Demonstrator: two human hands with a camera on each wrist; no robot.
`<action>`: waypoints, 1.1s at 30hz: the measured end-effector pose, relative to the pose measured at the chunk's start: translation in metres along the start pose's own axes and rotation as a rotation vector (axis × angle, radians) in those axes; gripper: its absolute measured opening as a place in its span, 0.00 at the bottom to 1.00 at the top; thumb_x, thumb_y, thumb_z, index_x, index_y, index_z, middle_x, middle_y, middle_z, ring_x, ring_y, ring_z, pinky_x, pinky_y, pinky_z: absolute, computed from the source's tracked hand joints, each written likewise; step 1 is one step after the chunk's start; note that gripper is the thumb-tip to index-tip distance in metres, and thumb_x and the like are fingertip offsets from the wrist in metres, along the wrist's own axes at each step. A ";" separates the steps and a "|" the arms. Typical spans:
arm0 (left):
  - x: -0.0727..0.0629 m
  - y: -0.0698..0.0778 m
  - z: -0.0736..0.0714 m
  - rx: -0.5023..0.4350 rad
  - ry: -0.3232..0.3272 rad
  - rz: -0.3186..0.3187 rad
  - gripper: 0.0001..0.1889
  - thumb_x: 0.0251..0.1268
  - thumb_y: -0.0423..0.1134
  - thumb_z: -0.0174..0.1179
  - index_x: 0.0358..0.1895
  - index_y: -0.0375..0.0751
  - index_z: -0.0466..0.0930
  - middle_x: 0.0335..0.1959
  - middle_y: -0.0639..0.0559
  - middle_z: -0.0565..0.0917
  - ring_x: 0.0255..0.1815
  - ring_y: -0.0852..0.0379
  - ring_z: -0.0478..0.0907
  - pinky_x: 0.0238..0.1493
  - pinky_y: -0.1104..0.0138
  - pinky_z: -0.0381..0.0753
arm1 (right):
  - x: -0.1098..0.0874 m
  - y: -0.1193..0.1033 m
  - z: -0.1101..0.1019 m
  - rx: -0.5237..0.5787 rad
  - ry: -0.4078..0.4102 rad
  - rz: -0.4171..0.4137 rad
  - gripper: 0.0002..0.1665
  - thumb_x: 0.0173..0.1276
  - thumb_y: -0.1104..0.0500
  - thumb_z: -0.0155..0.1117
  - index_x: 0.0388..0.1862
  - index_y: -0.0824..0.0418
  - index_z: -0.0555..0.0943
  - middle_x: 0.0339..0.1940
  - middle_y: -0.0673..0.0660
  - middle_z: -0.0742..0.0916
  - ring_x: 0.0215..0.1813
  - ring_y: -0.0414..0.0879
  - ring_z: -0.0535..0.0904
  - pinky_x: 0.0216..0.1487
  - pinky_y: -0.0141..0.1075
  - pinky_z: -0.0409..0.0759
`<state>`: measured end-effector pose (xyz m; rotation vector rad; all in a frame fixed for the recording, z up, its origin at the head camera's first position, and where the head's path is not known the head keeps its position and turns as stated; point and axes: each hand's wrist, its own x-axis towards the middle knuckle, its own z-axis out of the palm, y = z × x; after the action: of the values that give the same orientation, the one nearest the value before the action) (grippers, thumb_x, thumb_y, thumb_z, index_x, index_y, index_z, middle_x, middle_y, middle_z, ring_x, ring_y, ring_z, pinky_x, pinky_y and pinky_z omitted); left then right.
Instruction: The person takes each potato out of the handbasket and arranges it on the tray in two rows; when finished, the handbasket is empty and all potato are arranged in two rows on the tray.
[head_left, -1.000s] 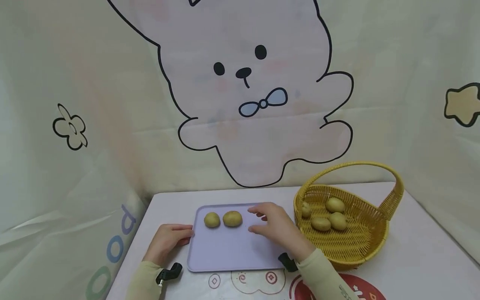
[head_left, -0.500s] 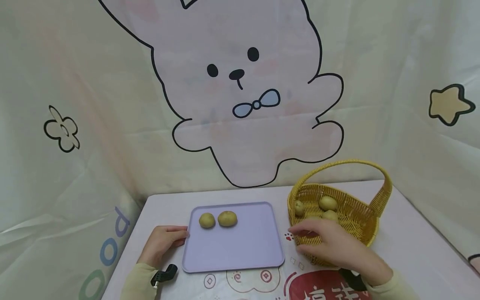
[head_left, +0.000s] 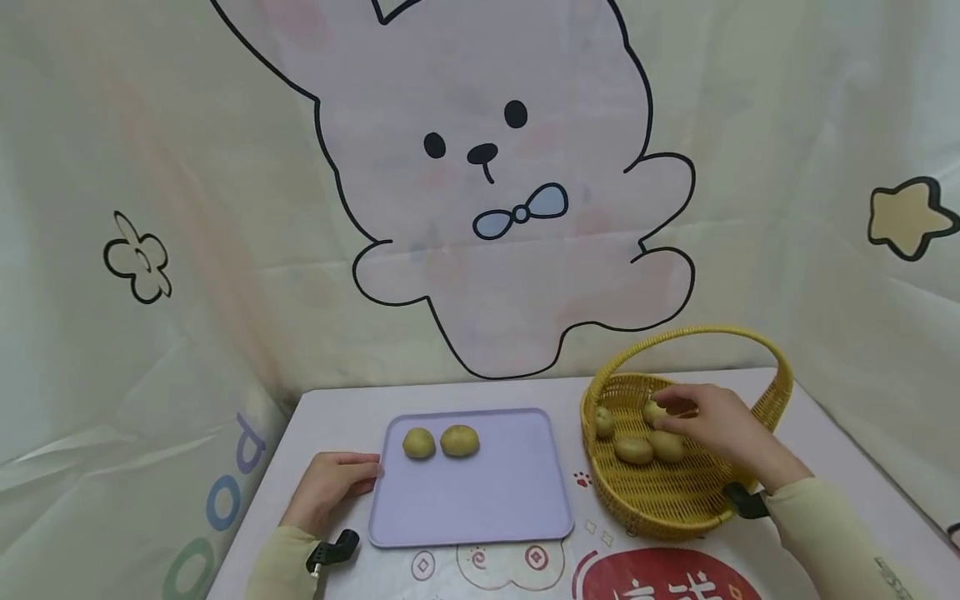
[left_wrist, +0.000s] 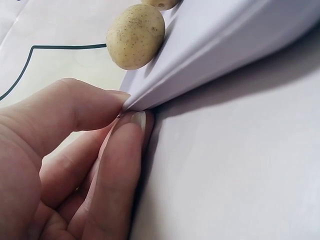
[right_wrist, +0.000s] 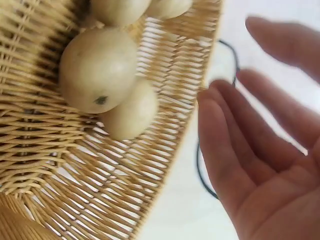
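My left hand (head_left: 326, 490) pinches the left rim of a lilac rectangular tray (head_left: 510, 504); in the left wrist view its thumb and fingers (left_wrist: 120, 165) meet at the tray's edge. Two potatoes lie side by side on the tray's far left part, a rounder potato (head_left: 418, 443) and an oval potato (head_left: 460, 441). On the right my right hand (head_left: 716, 423) hovers over a yellow wicker basket (head_left: 660, 510), fingers spread and nothing between them. Several potatoes sit in the basket; a front potato (head_left: 633, 451) shows fully, while the back potato (head_left: 654, 412) is partly behind the fingers.
The basket's tall arched handle (head_left: 697, 332) rises over it. Both stand on a white table (head_left: 337, 417) with a printed red patch (head_left: 667, 575) at the front. A curtain (head_left: 487, 333) with a cartoon animal hangs behind the table.
My right hand has moved from over the tray, past the basket's front side, to above the potatoes in the basket. The left hand stays at the tray's rim.
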<state>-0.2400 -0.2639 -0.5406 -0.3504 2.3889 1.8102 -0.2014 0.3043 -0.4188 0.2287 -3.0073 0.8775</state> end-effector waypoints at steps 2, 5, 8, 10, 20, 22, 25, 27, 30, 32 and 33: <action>-0.001 -0.001 -0.002 -0.002 -0.001 0.007 0.18 0.58 0.32 0.79 0.51 0.29 0.92 0.47 0.42 0.94 0.40 0.63 0.90 0.41 0.71 0.91 | 0.008 0.006 0.003 0.002 0.016 0.024 0.30 0.75 0.46 0.74 0.67 0.63 0.85 0.58 0.65 0.91 0.60 0.63 0.88 0.59 0.61 0.87; -0.001 -0.002 -0.002 -0.002 -0.006 0.019 0.18 0.59 0.33 0.79 0.51 0.29 0.92 0.47 0.42 0.94 0.40 0.62 0.90 0.41 0.71 0.91 | 0.017 0.015 0.007 -0.007 0.041 0.056 0.31 0.75 0.46 0.74 0.67 0.64 0.84 0.60 0.67 0.90 0.62 0.65 0.86 0.60 0.63 0.85; -0.001 -0.002 -0.002 0.001 -0.002 0.019 0.17 0.58 0.33 0.79 0.51 0.30 0.92 0.47 0.42 0.94 0.39 0.61 0.90 0.41 0.70 0.92 | 0.027 0.023 0.010 -0.034 0.050 0.066 0.30 0.73 0.48 0.75 0.66 0.66 0.85 0.60 0.69 0.90 0.62 0.68 0.85 0.61 0.65 0.84; 0.000 -0.002 -0.002 0.007 0.005 0.014 0.17 0.58 0.33 0.80 0.50 0.30 0.93 0.47 0.42 0.94 0.39 0.61 0.91 0.41 0.70 0.92 | 0.032 0.027 0.012 -0.060 0.050 0.063 0.29 0.72 0.50 0.76 0.65 0.67 0.85 0.59 0.70 0.90 0.62 0.69 0.85 0.62 0.65 0.83; 0.001 0.000 -0.003 0.036 0.015 0.011 0.16 0.56 0.35 0.81 0.48 0.34 0.94 0.45 0.44 0.95 0.37 0.61 0.90 0.40 0.71 0.91 | 0.044 0.033 0.014 -0.122 0.011 0.066 0.26 0.70 0.57 0.75 0.57 0.76 0.86 0.54 0.73 0.91 0.58 0.73 0.84 0.60 0.67 0.83; 0.001 0.001 -0.003 0.035 0.011 0.012 0.16 0.57 0.35 0.81 0.48 0.33 0.94 0.46 0.43 0.95 0.38 0.61 0.90 0.40 0.71 0.91 | 0.045 0.034 0.016 -0.129 0.008 0.065 0.24 0.69 0.58 0.74 0.56 0.75 0.87 0.53 0.72 0.91 0.57 0.72 0.85 0.60 0.67 0.83; 0.002 0.001 -0.004 0.028 0.012 0.009 0.16 0.57 0.34 0.81 0.48 0.33 0.94 0.46 0.43 0.95 0.38 0.61 0.90 0.40 0.71 0.91 | 0.050 0.035 0.021 -0.134 -0.004 0.056 0.22 0.66 0.59 0.75 0.54 0.73 0.88 0.51 0.71 0.91 0.55 0.69 0.86 0.58 0.65 0.83; 0.002 0.000 -0.004 0.019 0.012 0.009 0.17 0.56 0.34 0.81 0.48 0.32 0.94 0.46 0.43 0.94 0.38 0.61 0.90 0.41 0.71 0.92 | 0.053 0.035 0.024 -0.130 -0.027 0.052 0.21 0.65 0.58 0.77 0.52 0.71 0.89 0.50 0.69 0.92 0.54 0.66 0.86 0.57 0.64 0.84; 0.002 0.000 -0.003 0.019 0.011 0.013 0.17 0.56 0.34 0.81 0.48 0.32 0.93 0.46 0.43 0.94 0.37 0.61 0.90 0.40 0.70 0.91 | 0.056 0.033 0.028 -0.133 -0.069 0.054 0.21 0.63 0.58 0.79 0.50 0.70 0.89 0.49 0.68 0.91 0.52 0.63 0.86 0.55 0.61 0.85; 0.002 0.000 -0.003 0.019 0.007 0.017 0.17 0.56 0.33 0.81 0.48 0.31 0.93 0.45 0.42 0.95 0.37 0.61 0.90 0.40 0.70 0.91 | 0.057 0.032 0.028 -0.136 -0.088 0.059 0.23 0.61 0.57 0.81 0.50 0.70 0.89 0.49 0.69 0.91 0.51 0.63 0.85 0.54 0.60 0.85; 0.001 0.000 -0.003 0.018 0.004 0.019 0.17 0.56 0.33 0.81 0.49 0.31 0.93 0.45 0.42 0.95 0.37 0.61 0.90 0.39 0.71 0.91 | 0.057 0.032 0.029 -0.140 -0.091 0.061 0.23 0.60 0.57 0.82 0.50 0.71 0.89 0.49 0.69 0.91 0.51 0.63 0.85 0.54 0.60 0.85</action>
<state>-0.2412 -0.2667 -0.5405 -0.3313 2.4173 1.7965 -0.2606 0.3078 -0.4576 0.1817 -3.1589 0.6739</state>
